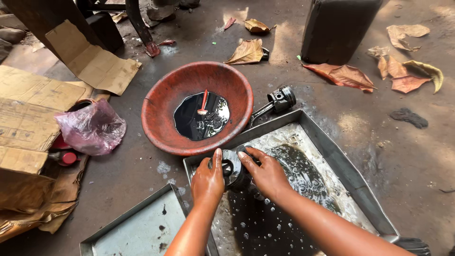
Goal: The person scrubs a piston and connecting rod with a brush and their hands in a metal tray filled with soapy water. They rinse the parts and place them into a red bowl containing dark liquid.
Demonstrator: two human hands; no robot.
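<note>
Both my hands hold a dark metal piston (233,171) over the near corner of a grey metal tray (332,156) filled with dirty, foamy liquid. My left hand (207,180) grips the piston's left side with the thumb up along it. My right hand (266,173) wraps its right side, fingers on top. Both hands and forearms are wet and shiny. Just beyond the tray stands a red plastic basin (161,118) holding black oil and a small red-handled brush (203,103).
A second piston with its rod (277,101) lies on the ground between basin and tray. Another grey metal tray (137,227) sits at lower left. Cardboard (28,118), a pink plastic bag (92,128), a dark jerrycan (336,28) and dry leaves (346,76) lie around.
</note>
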